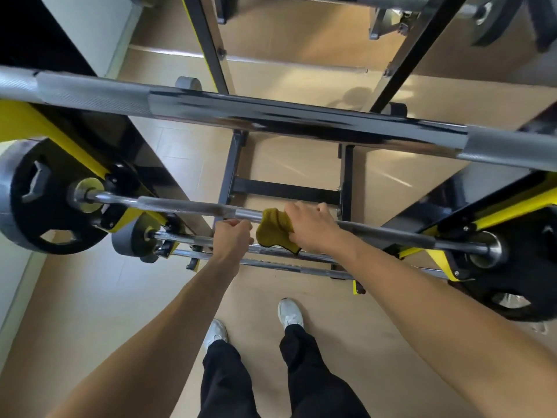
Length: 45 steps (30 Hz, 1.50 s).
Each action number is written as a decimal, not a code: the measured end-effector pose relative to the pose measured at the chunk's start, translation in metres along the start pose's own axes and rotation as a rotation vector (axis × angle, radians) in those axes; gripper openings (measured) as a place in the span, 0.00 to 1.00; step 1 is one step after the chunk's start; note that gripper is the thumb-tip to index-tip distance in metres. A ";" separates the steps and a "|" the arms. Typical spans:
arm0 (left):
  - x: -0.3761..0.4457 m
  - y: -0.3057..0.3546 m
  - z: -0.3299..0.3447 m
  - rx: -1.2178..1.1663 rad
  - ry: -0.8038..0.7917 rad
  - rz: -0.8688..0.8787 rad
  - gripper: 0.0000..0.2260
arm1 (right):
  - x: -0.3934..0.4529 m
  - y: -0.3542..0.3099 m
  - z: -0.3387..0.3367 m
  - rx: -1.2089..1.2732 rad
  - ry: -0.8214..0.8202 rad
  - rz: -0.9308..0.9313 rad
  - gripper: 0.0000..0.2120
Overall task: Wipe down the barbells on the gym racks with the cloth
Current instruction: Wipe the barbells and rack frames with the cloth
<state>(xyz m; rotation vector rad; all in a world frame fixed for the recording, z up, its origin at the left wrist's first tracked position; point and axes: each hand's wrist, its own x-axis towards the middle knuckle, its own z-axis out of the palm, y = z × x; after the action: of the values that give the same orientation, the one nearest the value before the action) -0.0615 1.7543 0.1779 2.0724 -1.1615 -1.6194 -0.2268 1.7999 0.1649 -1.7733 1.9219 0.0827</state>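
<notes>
Our right hand (312, 229) wraps the cloth (275, 226) round the barbell (187, 206); left hand (233, 235) grips just beside — we keep firm, even pressure outward.

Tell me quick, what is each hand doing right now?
Left hand: curled around a barbell, gripping it.
Right hand: holding the yellow cloth against that barbell.

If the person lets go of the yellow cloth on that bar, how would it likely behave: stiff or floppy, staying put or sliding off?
Probably floppy: the yellow cloth bunches and folds under the right hand, with a corner hanging below the barbell. Likely light, since one hand holds it easily. The bar's chrome section looks smooth, so a loosely draped cloth might slip off.
</notes>
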 end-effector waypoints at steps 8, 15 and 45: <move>-0.015 0.002 0.043 0.001 -0.101 -0.051 0.10 | -0.055 0.079 0.004 -0.065 0.038 0.055 0.20; -0.039 0.005 0.075 0.027 -0.247 -0.103 0.06 | -0.089 0.119 -0.003 -0.246 0.044 0.161 0.18; -0.142 0.043 0.191 0.361 -0.580 0.019 0.09 | -0.207 0.166 0.027 -0.061 0.429 0.582 0.27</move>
<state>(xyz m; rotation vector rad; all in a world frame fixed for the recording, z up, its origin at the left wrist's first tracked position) -0.2602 1.8782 0.2377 1.8066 -1.7602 -2.2228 -0.3728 2.0231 0.1769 -1.2791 2.7247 -0.0421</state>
